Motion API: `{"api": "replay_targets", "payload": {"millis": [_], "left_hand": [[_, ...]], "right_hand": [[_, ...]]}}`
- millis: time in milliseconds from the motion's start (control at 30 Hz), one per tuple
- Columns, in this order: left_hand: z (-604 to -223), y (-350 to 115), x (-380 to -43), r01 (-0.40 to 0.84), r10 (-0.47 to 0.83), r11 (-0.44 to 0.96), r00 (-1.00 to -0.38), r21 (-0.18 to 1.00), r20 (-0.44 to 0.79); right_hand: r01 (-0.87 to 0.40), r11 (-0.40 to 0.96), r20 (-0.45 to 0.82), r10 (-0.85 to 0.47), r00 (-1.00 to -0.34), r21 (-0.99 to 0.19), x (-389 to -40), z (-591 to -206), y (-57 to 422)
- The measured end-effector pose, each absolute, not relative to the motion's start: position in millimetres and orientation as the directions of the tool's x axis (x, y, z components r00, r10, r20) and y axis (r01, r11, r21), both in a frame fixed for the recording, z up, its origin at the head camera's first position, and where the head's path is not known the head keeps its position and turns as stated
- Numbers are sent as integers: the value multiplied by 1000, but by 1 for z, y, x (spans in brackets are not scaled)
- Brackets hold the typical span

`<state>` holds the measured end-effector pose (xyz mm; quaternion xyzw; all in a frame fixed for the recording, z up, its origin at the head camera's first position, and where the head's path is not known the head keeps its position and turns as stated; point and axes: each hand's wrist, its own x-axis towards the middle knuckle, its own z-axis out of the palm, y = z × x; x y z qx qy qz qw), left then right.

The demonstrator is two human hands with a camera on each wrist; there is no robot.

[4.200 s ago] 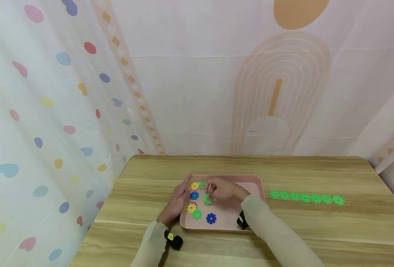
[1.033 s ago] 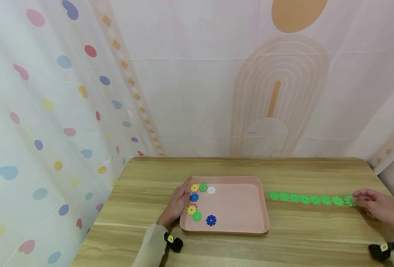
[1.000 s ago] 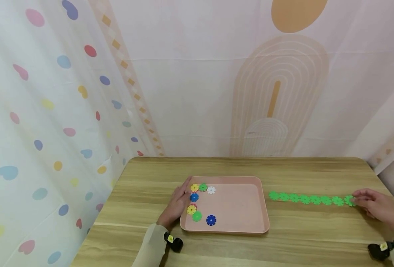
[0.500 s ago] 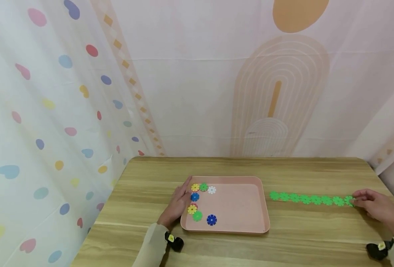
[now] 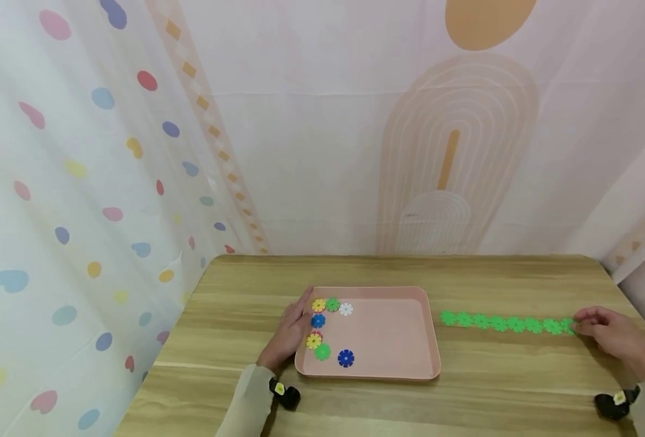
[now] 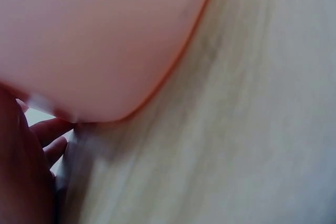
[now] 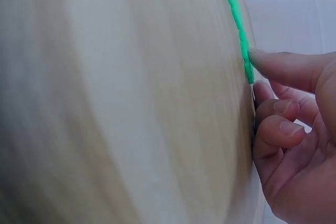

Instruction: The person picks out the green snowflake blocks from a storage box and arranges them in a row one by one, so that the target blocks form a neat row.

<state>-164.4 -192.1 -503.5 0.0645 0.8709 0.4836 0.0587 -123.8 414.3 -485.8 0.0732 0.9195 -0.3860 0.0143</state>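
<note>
My left hand [image 5: 286, 332] holds the left side of a pink tray [image 5: 382, 291], its thumb over the rim and its fingers along the outside. In the left wrist view those fingers [image 6: 50, 132] show by the tray's rounded corner. On the table to the right lies a straight row of green notched plastic discs [image 5: 499, 323], edge to edge. My right hand [image 5: 614, 334] pinches the end green disc [image 7: 247, 61] at the row's right end. The thumb presses on it in the right wrist view, while the other fingers curl below. The hand partly hides this disc in the head view.
Along the tray's left part lie yellow discs [image 5: 314, 341], green discs [image 5: 323, 351], a white disc [image 5: 346, 309], a lighter blue disc [image 5: 318, 321] and a dark blue disc [image 5: 346, 358]. A patterned curtain [image 5: 322, 152] hangs behind the wooden table [image 5: 256, 273].
My right hand has moved from inside the tray to the row's right end with a green disc, and the row is longer by one. Lately it has shifted slightly left. The left hand stays put.
</note>
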Motion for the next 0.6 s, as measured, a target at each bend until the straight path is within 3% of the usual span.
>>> {"api": "replay_targets", "payload": {"millis": [600], "left_hand": [[-504,-193,-165,27,161,500,-985,865,-63]], "right_hand": [[136,776,-92,100,-991,-616,-133,-466,401]]}}
